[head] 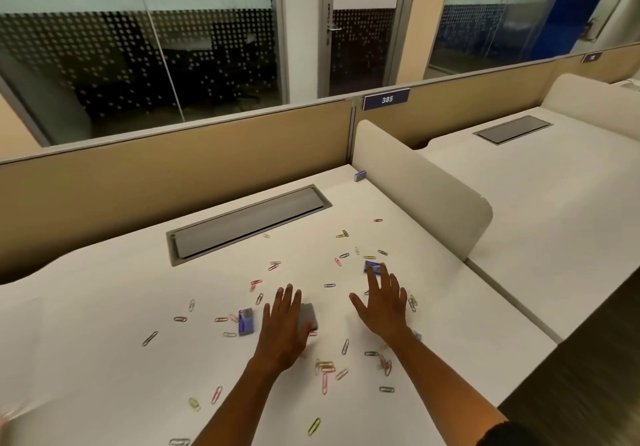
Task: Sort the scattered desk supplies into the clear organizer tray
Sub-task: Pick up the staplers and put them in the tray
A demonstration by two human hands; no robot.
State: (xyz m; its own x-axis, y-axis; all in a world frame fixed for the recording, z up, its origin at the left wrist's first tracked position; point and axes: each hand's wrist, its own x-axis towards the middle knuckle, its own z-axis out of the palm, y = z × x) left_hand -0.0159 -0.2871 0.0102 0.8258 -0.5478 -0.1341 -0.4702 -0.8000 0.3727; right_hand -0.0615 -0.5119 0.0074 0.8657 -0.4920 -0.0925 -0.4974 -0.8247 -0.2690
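Tabletop (104,307) in white spreads out under you, with a long grey cable hatch (247,223) set into it toward the back and a rounded cream divider (415,199) along its right edge. Your left hand (284,327) lies flat with its fingers straight and slightly spread, partly covering a small grey box (309,315) that peeks out on its right side. Your right hand (382,307) reaches forward with fingers straight and fanned apart, gripping nothing; its fingertips (370,270) sit at a small blue box (372,267), though you cannot tell whether they touch it. Another blue-and-grey box (246,321) lies just left of your left hand, and a fourth small box (360,176) sits far back by the divider. Coloured paper clips (325,373) are scattered all around both hands. The clear organizer tray cannot be made out anywhere.
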